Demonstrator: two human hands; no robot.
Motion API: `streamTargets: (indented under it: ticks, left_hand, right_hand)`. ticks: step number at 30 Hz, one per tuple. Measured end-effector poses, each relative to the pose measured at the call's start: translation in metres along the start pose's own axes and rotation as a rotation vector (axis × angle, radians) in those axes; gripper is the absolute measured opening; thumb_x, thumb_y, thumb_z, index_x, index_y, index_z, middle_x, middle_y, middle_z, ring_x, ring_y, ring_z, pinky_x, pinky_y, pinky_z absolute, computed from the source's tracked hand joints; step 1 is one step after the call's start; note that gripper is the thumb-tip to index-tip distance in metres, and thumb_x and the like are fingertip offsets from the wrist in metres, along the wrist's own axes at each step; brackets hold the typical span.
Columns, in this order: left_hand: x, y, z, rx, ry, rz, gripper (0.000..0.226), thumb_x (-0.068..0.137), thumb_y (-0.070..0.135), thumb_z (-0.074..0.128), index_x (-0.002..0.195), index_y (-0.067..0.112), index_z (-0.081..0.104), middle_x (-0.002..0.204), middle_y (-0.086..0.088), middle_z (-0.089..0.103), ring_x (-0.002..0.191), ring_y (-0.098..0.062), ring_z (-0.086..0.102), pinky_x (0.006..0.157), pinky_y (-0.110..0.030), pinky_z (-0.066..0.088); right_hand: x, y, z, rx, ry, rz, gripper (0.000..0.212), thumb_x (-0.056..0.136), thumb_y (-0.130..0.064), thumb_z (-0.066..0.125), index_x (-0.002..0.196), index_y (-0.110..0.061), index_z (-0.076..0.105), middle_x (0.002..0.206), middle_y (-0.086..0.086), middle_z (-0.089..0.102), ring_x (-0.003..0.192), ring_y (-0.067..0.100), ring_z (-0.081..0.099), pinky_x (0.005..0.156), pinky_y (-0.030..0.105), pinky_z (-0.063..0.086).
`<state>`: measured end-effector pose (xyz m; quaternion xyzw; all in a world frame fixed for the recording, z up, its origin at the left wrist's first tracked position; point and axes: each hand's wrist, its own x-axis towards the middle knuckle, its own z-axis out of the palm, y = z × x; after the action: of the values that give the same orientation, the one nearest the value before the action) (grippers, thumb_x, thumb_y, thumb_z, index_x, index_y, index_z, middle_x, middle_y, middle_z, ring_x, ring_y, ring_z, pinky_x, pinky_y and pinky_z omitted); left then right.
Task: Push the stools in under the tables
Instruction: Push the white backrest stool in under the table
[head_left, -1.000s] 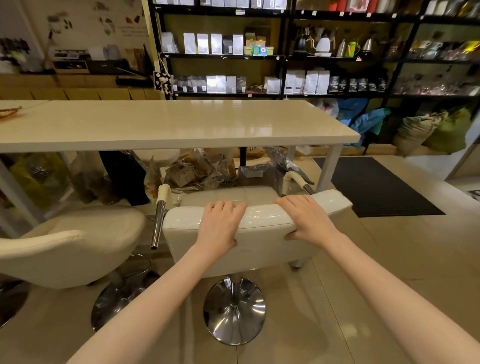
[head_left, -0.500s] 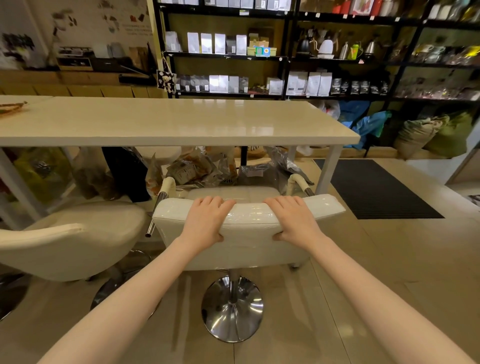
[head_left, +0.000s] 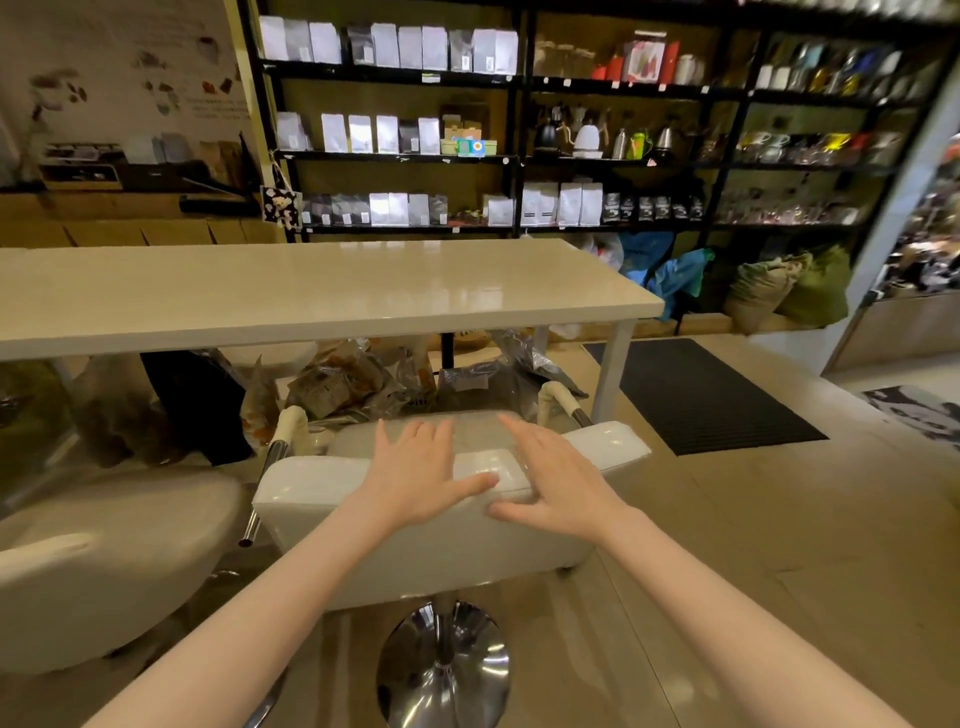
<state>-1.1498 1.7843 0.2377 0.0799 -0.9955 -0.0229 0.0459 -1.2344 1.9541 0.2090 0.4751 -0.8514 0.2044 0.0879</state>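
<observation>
At the far left a second cream bar stool (head_left: 104, 561) is standing on the tiled floor, its shell seat sitting just outside the near edge of the long white table (head_left: 311, 291). Next to it, the cream padded bar stool (head_left: 311, 499) with chrome-tubed armrests is facing the table's right end, its seat front lying near the near edge and its backrest turned toward the camera; its chrome disc base (head_left: 444, 670) is resting on the floor below. The left hand (head_left: 415, 478) is lying over the backrest's top rim with fingers spread wide and straight, the thumb touching the rim, gripping nothing. The right hand (head_left: 556, 483) is hovering just beside it, likewise flat and splayed, thumb at the rim; whether its palm is touching is not clear. Crumpled foil bags (head_left: 358, 379) are piled under the table. To the right, a dark floor mat (head_left: 696, 395) is lying past the table leg (head_left: 613, 369), before black shelves (head_left: 519, 156) of packets and kettles.
</observation>
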Motion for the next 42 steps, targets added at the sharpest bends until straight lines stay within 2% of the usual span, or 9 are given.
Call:
streamTargets:
  ticks: [5, 9, 15, 18, 25, 30, 35, 38, 42]
  left_hand:
    - [0.038, 0.035, -0.003, -0.211, 0.147, 0.151, 0.077, 0.089, 0.064, 0.028, 0.149, 0.022, 0.008, 0.157, -0.001, 0.016, 0.143, -0.016, 0.011, 0.115, -0.048, 0.007]
    - [0.072, 0.078, -0.011, -0.244, 0.259, 0.285, 0.074, 0.089, 0.062, 0.029, 0.148, 0.021, 0.009, 0.157, -0.001, 0.014, 0.143, -0.018, 0.011, 0.115, -0.049, 0.006]
    - [0.124, 0.154, -0.007, -0.252, 0.273, 0.439, 0.082, 0.086, 0.071, 0.026, 0.148, 0.021, 0.01, 0.157, -0.002, 0.015, 0.143, -0.019, 0.013, 0.114, -0.048, 0.009]
    - [0.154, 0.193, -0.004, -0.254, 0.276, 0.458, 0.085, 0.085, 0.072, 0.027, 0.149, 0.018, 0.01, 0.157, -0.005, 0.015, 0.143, -0.02, 0.014, 0.115, -0.044, 0.012]
    - [0.237, 0.285, 0.0, -0.237, 0.31, 0.468, 0.102, 0.067, 0.079, 0.005, 0.149, 0.017, 0.011, 0.157, -0.008, 0.015, 0.143, -0.022, 0.016, 0.114, -0.042, 0.017]
    - [0.3, 0.353, -0.004, -0.207, 0.364, 0.381, 0.118, 0.056, 0.089, -0.009, 0.149, 0.018, 0.009, 0.157, -0.003, 0.014, 0.143, -0.02, 0.016, 0.113, -0.038, 0.018]
    - [0.364, 0.408, -0.002, -0.274, 0.379, 0.334, 0.099, 0.071, 0.08, 0.011, 0.148, 0.019, 0.016, 0.155, -0.003, 0.021, 0.141, -0.021, 0.022, 0.111, -0.04, 0.024]
    - [0.41, 0.433, 0.007, -0.286, 0.346, 0.308, 0.08, 0.085, 0.067, 0.036, 0.147, 0.018, 0.019, 0.155, -0.007, 0.021, 0.14, -0.024, 0.022, 0.109, -0.041, 0.027]
    - [0.477, 0.458, 0.014, -0.39, 0.324, 0.26, 0.072, 0.089, 0.055, 0.046, 0.145, 0.015, 0.024, 0.148, -0.009, 0.033, 0.131, -0.028, 0.036, 0.102, -0.039, 0.035]
  right_hand:
    - [-0.006, 0.021, -0.016, 0.099, 0.315, 0.167, 0.071, 0.085, -0.063, 0.041, 0.14, -0.019, 0.036, 0.141, 0.002, 0.046, 0.132, 0.012, 0.037, 0.107, 0.038, 0.037]
    - [-0.024, 0.048, -0.037, 0.009, 0.491, 0.334, 0.069, 0.086, -0.064, 0.031, 0.137, -0.018, 0.041, 0.139, 0.004, 0.048, 0.131, 0.012, 0.034, 0.106, 0.028, 0.022]
    - [-0.057, 0.115, -0.068, -0.088, 0.528, 0.583, 0.075, 0.085, -0.065, 0.027, 0.142, -0.017, 0.032, 0.144, 0.004, 0.041, 0.135, 0.02, 0.032, 0.111, 0.04, 0.027]
    - [-0.071, 0.157, -0.085, -0.121, 0.556, 0.646, 0.078, 0.083, -0.067, 0.024, 0.143, -0.018, 0.031, 0.145, 0.004, 0.04, 0.135, 0.019, 0.031, 0.11, 0.038, 0.025]
    - [-0.084, 0.271, -0.135, -0.1, 0.536, 0.643, 0.073, 0.085, -0.061, 0.034, 0.144, -0.018, 0.026, 0.147, 0.001, 0.038, 0.133, 0.017, 0.034, 0.107, 0.033, 0.026]
    - [-0.08, 0.359, -0.185, -0.169, 0.463, 0.575, 0.082, 0.081, -0.069, 0.025, 0.145, -0.018, 0.023, 0.146, 0.002, 0.039, 0.132, 0.017, 0.034, 0.107, 0.033, 0.027]
    - [-0.072, 0.44, -0.226, -0.206, 0.497, 0.544, 0.084, 0.079, -0.069, 0.023, 0.144, -0.016, 0.027, 0.141, 0.002, 0.044, 0.128, 0.018, 0.039, 0.105, 0.035, 0.029]
    - [-0.063, 0.487, -0.235, -0.209, 0.507, 0.553, 0.082, 0.08, -0.068, 0.024, 0.144, -0.017, 0.027, 0.141, 0.001, 0.044, 0.128, 0.016, 0.039, 0.104, 0.034, 0.029]
    - [-0.043, 0.552, -0.238, -0.204, 0.434, 0.563, 0.072, 0.09, -0.057, 0.041, 0.146, -0.017, 0.02, 0.147, 0.001, 0.036, 0.128, 0.018, 0.04, 0.104, 0.036, 0.032]
